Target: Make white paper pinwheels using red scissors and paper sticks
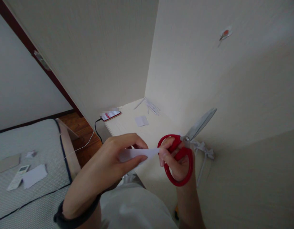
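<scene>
Left hand (118, 156): fingers and thumb pinched together on a narrow white paper strip (139, 154), held level over the near edge of a pale wooden desk (127, 122). Right hand (177, 162): fingers clamped through the loops of red-handled steel scissors (185, 149), blades closed, pointing far right; its fingertips touch the strip's right end. Red phone (110, 115) far left on desk

One pair of scissors (182, 149), one phone (110, 115), one remote (17, 177) (paper scraps: several).
</scene>
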`<state>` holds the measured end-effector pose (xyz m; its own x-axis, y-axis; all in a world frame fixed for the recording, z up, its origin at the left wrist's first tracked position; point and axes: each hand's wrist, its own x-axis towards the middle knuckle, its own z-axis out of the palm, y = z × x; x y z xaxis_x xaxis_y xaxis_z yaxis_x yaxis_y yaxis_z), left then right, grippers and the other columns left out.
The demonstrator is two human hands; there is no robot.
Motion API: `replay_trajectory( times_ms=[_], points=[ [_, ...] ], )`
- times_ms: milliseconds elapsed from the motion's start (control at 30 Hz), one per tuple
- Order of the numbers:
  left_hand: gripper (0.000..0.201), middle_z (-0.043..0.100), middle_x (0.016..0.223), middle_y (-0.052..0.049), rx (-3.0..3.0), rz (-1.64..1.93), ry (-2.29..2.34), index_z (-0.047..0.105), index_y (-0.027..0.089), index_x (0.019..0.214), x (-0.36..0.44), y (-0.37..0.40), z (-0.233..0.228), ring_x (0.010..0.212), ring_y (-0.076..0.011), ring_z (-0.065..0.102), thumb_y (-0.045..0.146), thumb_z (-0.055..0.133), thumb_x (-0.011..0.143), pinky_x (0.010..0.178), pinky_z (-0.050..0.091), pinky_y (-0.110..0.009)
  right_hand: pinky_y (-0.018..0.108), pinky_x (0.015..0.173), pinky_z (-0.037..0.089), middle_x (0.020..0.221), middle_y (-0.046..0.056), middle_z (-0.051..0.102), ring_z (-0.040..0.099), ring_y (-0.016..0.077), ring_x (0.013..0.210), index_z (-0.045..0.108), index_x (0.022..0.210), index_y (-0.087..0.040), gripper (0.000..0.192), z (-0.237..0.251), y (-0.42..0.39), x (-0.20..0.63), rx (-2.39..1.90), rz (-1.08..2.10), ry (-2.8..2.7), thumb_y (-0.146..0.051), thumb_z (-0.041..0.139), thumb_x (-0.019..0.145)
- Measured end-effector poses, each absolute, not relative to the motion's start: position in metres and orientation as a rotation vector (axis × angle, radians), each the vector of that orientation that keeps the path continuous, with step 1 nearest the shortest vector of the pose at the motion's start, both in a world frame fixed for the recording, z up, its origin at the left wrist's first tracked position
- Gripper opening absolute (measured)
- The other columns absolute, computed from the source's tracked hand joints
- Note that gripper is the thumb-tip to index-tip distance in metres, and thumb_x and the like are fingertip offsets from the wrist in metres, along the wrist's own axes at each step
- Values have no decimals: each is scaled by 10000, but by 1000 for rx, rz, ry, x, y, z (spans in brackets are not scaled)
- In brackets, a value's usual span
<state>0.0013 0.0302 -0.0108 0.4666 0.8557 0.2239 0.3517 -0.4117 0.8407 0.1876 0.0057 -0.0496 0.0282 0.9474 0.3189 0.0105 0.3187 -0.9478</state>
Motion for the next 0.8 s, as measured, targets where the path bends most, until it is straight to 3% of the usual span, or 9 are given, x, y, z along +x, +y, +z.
replay_trajectory(
  times_ms=[100,200,333,500,600,700,800],
  points=[
    [69,714,753,3,1855,1097,1065,712,237,796,-5,32,-12,652,-145,644,178,725,764,533,472,-200,231,487,413,532,-62,538,513,100,470,575,703,-209,146,-49,6,189,-996,952,-1330,-196,615,843],
    [176,725,870,-12,1714,1322,1107,714,230,815,-9,34,-11,712,-145,646,173,803,674,589,503,-202,230,483,403,542,-63,531,499,93,466,569,699,-206,156,-48,6,189,-1044,983,-1396,-213,626,844],
    [259,721,958,-15,1600,1386,1118,722,247,910,-13,36,-12,741,-142,648,161,816,684,623,522,-219,237,467,389,547,-60,525,486,94,458,559,684,-205,166,-49,6,190,-1095,977,-1432,-228,636,829],
    [164,674,716,27,1377,1451,1072,734,259,916,-16,45,-19,642,-110,605,187,763,772,560,473,-187,237,432,376,497,-61,517,478,96,425,552,682,-219,179,-58,9,190,-1060,821,-1235,-200,608,851],
    [63,686,756,16,1270,1454,1024,745,238,895,-15,56,-27,640,-93,608,252,713,843,580,469,-178,228,377,345,473,-67,490,451,90,378,546,682,-226,201,-60,13,186,-918,741,-1081,-223,593,878],
    [114,688,727,0,1256,1329,765,748,196,798,-13,64,-35,609,-97,602,309,765,797,580,485,-176,212,359,337,477,-78,472,434,77,364,554,672,-216,204,-58,16,180,-773,650,-986,-219,629,862],
    [249,684,644,-3,1151,1218,508,738,193,771,-12,65,-37,573,-97,610,423,694,855,519,471,-154,196,376,357,501,-88,472,443,67,383,575,698,-207,165,-53,17,176,-724,626,-872,-175,643,845]
  ],
)
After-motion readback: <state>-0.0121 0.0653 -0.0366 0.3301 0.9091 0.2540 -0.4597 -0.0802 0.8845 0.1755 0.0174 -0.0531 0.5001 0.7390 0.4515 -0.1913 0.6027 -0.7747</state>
